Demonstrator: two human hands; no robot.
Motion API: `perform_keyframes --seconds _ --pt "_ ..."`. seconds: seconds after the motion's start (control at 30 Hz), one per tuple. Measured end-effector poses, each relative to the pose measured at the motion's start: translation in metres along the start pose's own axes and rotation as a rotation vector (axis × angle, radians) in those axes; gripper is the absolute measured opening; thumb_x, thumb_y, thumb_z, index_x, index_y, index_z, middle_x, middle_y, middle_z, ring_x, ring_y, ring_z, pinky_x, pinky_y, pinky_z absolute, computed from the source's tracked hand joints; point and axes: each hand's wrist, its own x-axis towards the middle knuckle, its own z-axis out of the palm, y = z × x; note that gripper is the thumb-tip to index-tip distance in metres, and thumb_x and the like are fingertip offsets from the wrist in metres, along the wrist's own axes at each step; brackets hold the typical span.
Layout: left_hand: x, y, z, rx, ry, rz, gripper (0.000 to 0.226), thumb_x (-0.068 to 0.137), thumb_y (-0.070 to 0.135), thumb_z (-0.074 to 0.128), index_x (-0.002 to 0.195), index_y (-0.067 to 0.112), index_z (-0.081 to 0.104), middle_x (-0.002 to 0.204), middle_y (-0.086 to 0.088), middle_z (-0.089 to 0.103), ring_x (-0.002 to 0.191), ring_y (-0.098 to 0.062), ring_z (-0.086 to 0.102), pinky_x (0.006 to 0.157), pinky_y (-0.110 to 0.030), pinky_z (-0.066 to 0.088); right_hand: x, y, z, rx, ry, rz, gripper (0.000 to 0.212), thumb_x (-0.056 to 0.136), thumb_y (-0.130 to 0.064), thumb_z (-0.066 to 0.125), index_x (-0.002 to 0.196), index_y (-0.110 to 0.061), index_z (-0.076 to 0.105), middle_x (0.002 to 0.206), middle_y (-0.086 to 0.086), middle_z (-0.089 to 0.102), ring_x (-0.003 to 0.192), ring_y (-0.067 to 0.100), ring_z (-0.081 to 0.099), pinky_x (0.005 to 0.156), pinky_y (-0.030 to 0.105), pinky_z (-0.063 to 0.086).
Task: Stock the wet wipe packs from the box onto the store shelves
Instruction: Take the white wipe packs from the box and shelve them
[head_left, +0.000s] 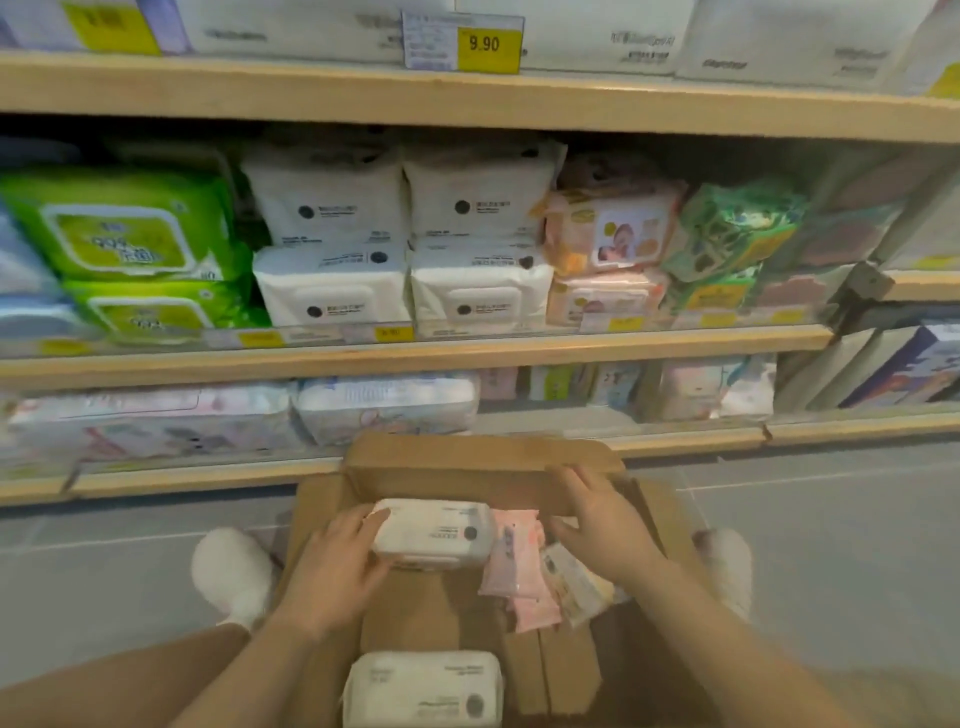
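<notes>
- Left hand (340, 564) is wrapped round the left end of a white pack (434, 532), holding it over the open box (467, 483).
- Right hand (605, 525) lies flat on the box's right side, fingers loosely spread, gripping nothing as far as I can see.
- Pink packs (517, 564) sit in the box just right of the white one, and another white pack (423, 688) sits at the near end.
- Middle shelf (415, 356) already has matching white packs (405, 244) stacked between green and pink ones.

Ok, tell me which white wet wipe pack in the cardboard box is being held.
The far white wet wipe pack, gripped by the left hand; the near white pack lies untouched.
</notes>
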Motion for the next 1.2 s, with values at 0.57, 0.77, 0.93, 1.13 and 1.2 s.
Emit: perform_keyframes --seconds 0.57,0.77,0.93,1.13,1.2 --pt "-0.020 -0.058 0.061 -0.311 0.029 -0.250 0.069 0.088 0.046 0.019 0.150 0.021 -0.001 0.155 -0.003 0.014 0.140 -0.017 0.017 0.112 -0.024 0.014 0.092 -0.053 0.200 -0.135 -0.301 -0.192 0.095 0.065 -0.031 0.079 0.136 -0.021 0.016 0.143 0.010 0.039 0.133 0.032 0.037 0.112 0.049 0.028" --pt "-0.019 -0.060 0.061 -0.327 0.019 -0.217 0.068 0.091 0.043 0.022 0.150 0.020 -0.001 0.155 -0.005 0.017 0.140 -0.017 0.018 0.113 -0.027 0.015 0.103 -0.061 0.223 -0.263 -0.153 -0.118 0.109 0.027 -0.028 0.088 0.126 -0.017 0.045 0.102 0.006 0.055 0.091 0.027 0.047 0.081 0.046 0.050" --pt "-0.017 -0.059 0.061 -0.332 0.020 -0.213 0.069 0.089 0.048 0.017 0.150 0.022 -0.002 0.154 -0.003 0.017 0.139 -0.016 0.018 0.111 -0.025 0.014 0.114 -0.060 0.233 -0.344 -0.140 -0.118 0.101 0.028 -0.024 0.087 0.117 -0.016 0.039 0.091 0.007 0.058 0.079 0.028 0.055 0.075 0.043 0.049" --pt "-0.018 -0.059 0.061 -0.320 0.008 -0.226 0.070 0.088 0.048 0.017 0.150 0.022 -0.003 0.154 -0.003 0.015 0.139 -0.017 0.018 0.112 -0.026 0.018 0.117 -0.073 0.188 -0.220 -0.296 -0.107 0.083 0.063 -0.061 0.072 0.128 -0.022 0.038 0.119 0.001 0.050 0.110 0.026 0.048 0.090 0.043 0.036" --pt "-0.019 -0.058 0.060 -0.283 -0.010 -0.239 0.068 0.093 0.042 0.026 0.151 0.019 0.000 0.154 -0.007 0.016 0.139 -0.022 0.020 0.112 -0.030 0.020 0.111 -0.077 0.156 -0.131 -0.321 -0.066 0.084 0.062 -0.057 0.074 0.129 -0.023 0.035 0.125 -0.001 0.047 0.116 0.024 0.044 0.096 0.043 0.034"
